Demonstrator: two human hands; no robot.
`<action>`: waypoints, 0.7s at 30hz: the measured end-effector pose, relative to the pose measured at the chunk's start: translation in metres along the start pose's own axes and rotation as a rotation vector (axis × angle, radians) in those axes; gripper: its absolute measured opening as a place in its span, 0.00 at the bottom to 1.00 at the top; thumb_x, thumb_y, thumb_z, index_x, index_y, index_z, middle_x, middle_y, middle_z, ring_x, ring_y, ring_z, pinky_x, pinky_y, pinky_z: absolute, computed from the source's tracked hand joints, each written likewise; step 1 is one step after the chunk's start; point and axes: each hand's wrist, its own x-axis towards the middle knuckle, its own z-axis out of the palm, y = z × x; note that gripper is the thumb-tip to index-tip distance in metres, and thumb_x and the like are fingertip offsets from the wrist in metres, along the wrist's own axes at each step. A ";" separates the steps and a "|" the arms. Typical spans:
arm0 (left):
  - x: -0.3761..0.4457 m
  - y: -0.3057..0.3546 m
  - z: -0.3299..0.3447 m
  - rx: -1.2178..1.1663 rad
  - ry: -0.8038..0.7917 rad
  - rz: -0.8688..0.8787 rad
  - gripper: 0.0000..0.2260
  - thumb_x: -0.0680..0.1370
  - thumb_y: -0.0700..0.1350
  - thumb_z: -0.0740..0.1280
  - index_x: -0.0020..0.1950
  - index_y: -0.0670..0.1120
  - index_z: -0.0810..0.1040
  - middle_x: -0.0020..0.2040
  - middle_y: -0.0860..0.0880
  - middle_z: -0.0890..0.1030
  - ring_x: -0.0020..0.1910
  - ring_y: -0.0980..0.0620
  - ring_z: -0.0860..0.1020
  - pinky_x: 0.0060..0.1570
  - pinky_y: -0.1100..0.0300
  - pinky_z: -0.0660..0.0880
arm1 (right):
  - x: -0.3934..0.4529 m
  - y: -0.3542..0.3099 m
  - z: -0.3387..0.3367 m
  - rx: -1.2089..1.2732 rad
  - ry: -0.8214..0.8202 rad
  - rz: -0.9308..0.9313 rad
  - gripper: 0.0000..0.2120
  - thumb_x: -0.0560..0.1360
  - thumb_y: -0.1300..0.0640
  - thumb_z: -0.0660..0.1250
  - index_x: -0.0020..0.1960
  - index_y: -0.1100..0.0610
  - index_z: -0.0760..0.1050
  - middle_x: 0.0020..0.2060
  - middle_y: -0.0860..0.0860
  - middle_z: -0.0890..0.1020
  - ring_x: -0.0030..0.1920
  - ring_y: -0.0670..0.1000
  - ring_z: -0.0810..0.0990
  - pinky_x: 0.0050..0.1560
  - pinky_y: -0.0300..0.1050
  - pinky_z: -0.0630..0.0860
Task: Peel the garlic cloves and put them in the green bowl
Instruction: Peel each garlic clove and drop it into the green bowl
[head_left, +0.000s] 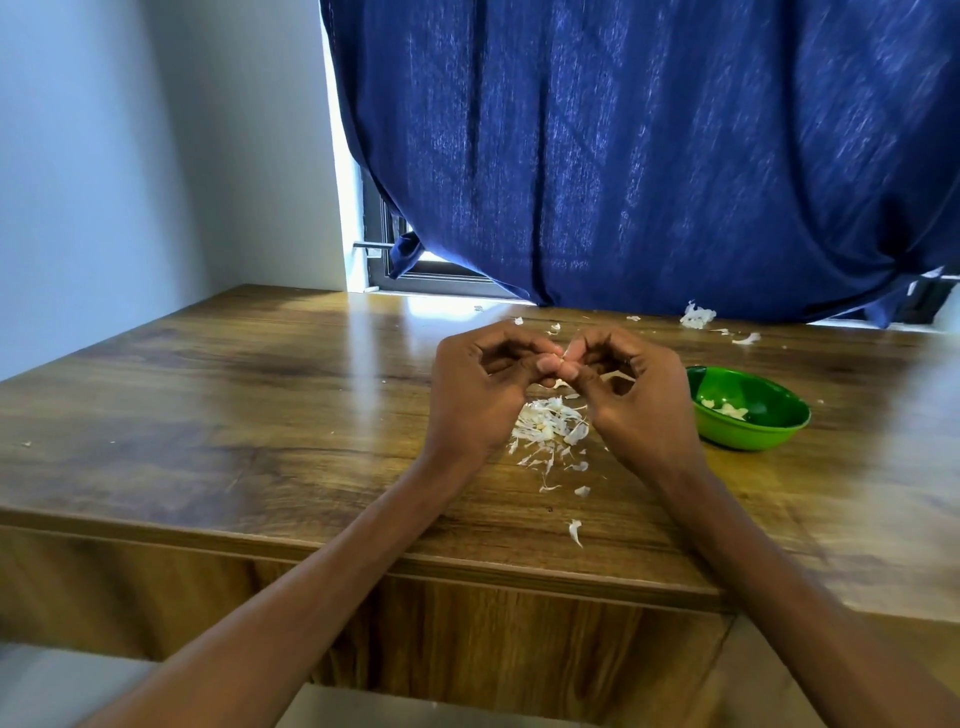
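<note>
Above the middle of the wooden table, my left hand and my right hand meet fingertip to fingertip. Both pinch a small garlic clove, of which only a pale sliver shows between the fingers. Directly under the hands lies a heap of white garlic skins. The green bowl stands on the table just right of my right hand, with a few peeled cloves in its bottom.
A second clump of garlic skin lies at the far edge by the blue curtain. Loose skin flakes are scattered toward the table's near edge. A pale wall borders the table on the left.
</note>
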 end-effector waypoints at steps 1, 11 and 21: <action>0.000 0.000 0.000 -0.003 0.001 0.004 0.10 0.73 0.33 0.76 0.44 0.48 0.84 0.41 0.52 0.86 0.42 0.55 0.85 0.45 0.63 0.81 | 0.000 0.000 0.000 -0.003 -0.004 -0.005 0.06 0.73 0.54 0.74 0.44 0.46 0.78 0.39 0.40 0.82 0.43 0.43 0.81 0.43 0.45 0.79; 0.000 -0.005 0.004 -0.063 -0.017 -0.026 0.07 0.74 0.31 0.74 0.44 0.43 0.82 0.42 0.43 0.86 0.43 0.48 0.86 0.45 0.61 0.80 | -0.001 0.000 0.002 0.030 -0.032 -0.060 0.02 0.76 0.63 0.71 0.46 0.58 0.79 0.39 0.45 0.81 0.42 0.46 0.79 0.42 0.50 0.77; 0.000 -0.008 0.007 -0.122 -0.008 -0.080 0.02 0.76 0.32 0.72 0.47 0.37 0.82 0.43 0.41 0.87 0.40 0.46 0.86 0.44 0.57 0.81 | -0.001 0.002 0.004 0.050 0.000 -0.082 0.03 0.77 0.64 0.69 0.45 0.59 0.77 0.38 0.47 0.81 0.40 0.47 0.80 0.41 0.54 0.78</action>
